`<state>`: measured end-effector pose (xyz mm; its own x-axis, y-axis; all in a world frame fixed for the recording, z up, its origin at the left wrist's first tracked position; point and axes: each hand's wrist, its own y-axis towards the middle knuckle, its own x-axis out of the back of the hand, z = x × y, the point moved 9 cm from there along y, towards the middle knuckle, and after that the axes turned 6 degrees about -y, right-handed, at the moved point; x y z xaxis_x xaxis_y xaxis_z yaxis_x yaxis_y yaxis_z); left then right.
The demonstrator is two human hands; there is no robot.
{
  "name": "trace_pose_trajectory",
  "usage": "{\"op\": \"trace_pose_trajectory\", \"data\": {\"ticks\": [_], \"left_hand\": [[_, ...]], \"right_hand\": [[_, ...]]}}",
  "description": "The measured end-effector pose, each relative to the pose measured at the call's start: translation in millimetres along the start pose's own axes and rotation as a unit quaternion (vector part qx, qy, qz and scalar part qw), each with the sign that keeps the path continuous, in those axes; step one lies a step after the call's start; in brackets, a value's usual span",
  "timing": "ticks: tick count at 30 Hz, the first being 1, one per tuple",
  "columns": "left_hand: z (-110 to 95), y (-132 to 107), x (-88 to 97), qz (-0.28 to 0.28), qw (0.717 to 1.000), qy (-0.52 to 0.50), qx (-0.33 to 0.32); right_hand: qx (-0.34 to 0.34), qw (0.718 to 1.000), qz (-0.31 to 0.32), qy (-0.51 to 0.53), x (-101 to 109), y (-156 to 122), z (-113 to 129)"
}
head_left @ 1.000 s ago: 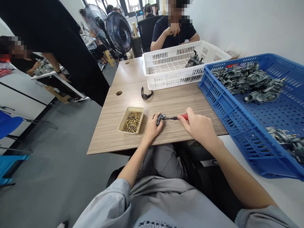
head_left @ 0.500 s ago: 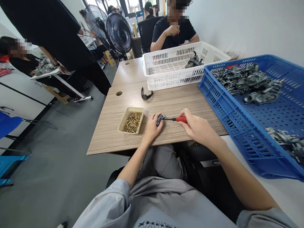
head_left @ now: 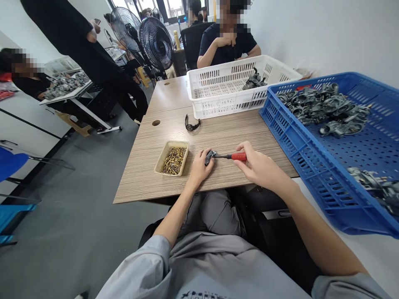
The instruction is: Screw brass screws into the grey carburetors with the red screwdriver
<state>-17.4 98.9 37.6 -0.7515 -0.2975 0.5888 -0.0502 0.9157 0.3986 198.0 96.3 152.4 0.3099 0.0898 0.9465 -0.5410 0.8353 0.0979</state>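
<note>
My left hand [head_left: 200,167] is closed around a small grey metal carburetor [head_left: 210,157] and steadies it at the wooden table's front part. Much of that casting is hidden by the fingers. In my right hand [head_left: 256,164] is a screwdriver [head_left: 238,156] with a red handle, gripped between thumb and fingers. Its dark shaft lies almost level and points left, the tip meeting the carburetor's right side. Just left of my left hand stands a cream tub [head_left: 158,168] holding many small brass pieces [head_left: 173,161].
A black wristwatch [head_left: 192,126] lies on the table [head_left: 137,182]. Behind it is a white crate [head_left: 215,109] with a few carburetors. A blue crate [head_left: 293,143] with many carburetors [head_left: 327,104] borders my right side. Across the table sits a co-worker [head_left: 212,45]; fans [head_left: 156,42] stand beyond.
My right-hand fingers have loosened and shifted slightly on the screwdriver, showing more of its handle. My left hand and the carburetor stay in place. At the left, a standing person has moved and holds a phone.
</note>
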Motion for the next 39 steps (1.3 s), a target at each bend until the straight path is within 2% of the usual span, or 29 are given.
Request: {"op": "trace_pose_trajectory", "data": {"ticks": [2,5,6,9,10,14,18,19,22,23,27,28,31,32,36,37,39], "left_hand": [[-0.4,-0.1,0.1,0.000,1.000,0.000,-0.001],[-1.4,-0.2,0.9,-0.003,1.000,-0.001,-0.005],[-1.7,-0.1,1.1,-0.004,1.000,0.000,-0.006],[-1.7,0.2,1.1,-0.003,1.000,0.003,-0.006],[-1.6,0.4,1.0,-0.002,1.000,0.004,-0.005],[-0.8,0.8,1.1,-0.002,1.000,0.005,-0.001],[-0.4,0.8,1.7,-0.005,1.000,0.007,0.002],[-0.5,0.7,1.7,-0.005,1.000,0.008,0.002],[-1.2,0.5,1.9,-0.007,1.000,0.009,-0.002],[-1.5,0.5,2.0,-0.008,1.000,0.009,-0.003],[-2.3,0.5,2.0,-0.007,1.000,0.009,-0.004],[-2.4,0.5,1.9,-0.007,1.000,0.009,-0.005],[-2.3,0.7,2.0,-0.007,1.000,0.007,-0.005],[-2.1,0.7,2.0,-0.007,1.000,0.007,-0.005],[-1.5,0.4,1.4,-0.006,1.000,0.007,-0.006],[-1.4,0.3,1.3,-0.006,1.000,0.007,-0.006],[-1.4,0.1,1.2,-0.007,1.000,0.007,-0.008]], "right_hand": [[-0.001,1.000,0.002,-0.002,-0.6,0.4,1.7],[-0.089,0.992,-0.016,-0.087,3.8,-0.9,-10.1],[-0.087,0.992,-0.016,-0.085,3.8,-1.0,-8.9],[0.005,1.000,-0.001,-0.008,-0.3,-0.6,7.4],[0.011,1.000,-0.001,-0.005,-0.6,-0.7,8.1],[-0.080,0.993,-0.024,-0.089,1.7,-0.7,-9.6],[0.010,1.000,-0.015,0.004,-1.9,1.1,4.6],[0.006,1.000,-0.014,0.000,-1.9,1.1,4.3],[-0.086,0.993,-0.017,-0.079,0.8,0.0,-10.2],[-0.094,0.992,-0.018,-0.084,1.4,-0.3,-12.0],[0.017,1.000,-0.008,0.013,-1.0,0.9,4.4],[0.012,1.000,-0.008,0.005,-0.8,1.0,3.4],[-0.085,0.993,-0.015,-0.085,2.2,0.3,-12.8],[-0.093,0.992,-0.016,-0.089,2.9,0.2,-14.2],[0.007,1.000,-0.004,0.008,0.3,2.0,1.7],[-0.005,1.000,-0.005,-0.003,0.4,2.1,-0.1],[-0.070,0.995,-0.014,-0.067,1.9,1.4,-10.2]]}}
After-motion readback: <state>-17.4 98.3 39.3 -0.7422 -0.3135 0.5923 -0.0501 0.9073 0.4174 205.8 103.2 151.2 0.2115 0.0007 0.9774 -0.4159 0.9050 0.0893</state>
